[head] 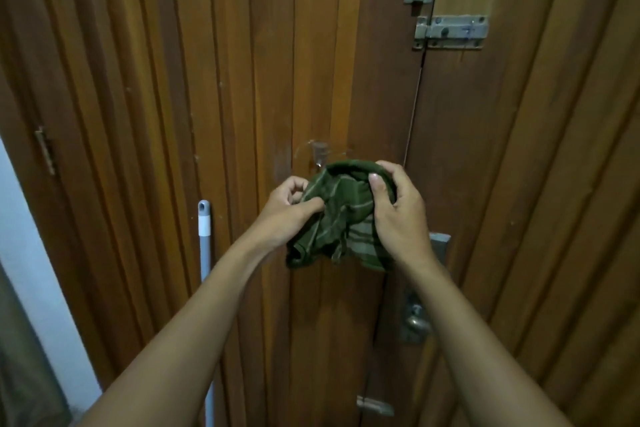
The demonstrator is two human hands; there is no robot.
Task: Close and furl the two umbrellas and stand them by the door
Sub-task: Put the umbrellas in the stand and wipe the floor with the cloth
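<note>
A crumpled dark green cloth point(341, 215) with pale stripes hangs in front of a brown wooden door point(242, 80), at about its middle height. My left hand point(289, 208) pinches the cloth's left edge between thumb and fingers. My right hand point(398, 215) grips its top right part, thumb pressed on the front. Whether the cloth belongs to an umbrella cannot be told. No umbrella frame, shaft or handle is visible.
A grey and white stick point(205, 253) leans upright against the door on the left. A clear hook point(320, 152) sits just above the cloth. Bolts point(450, 32) are at the upper right, a metal door handle point(415, 321) lower right, a pale wall point(31, 253) on the left.
</note>
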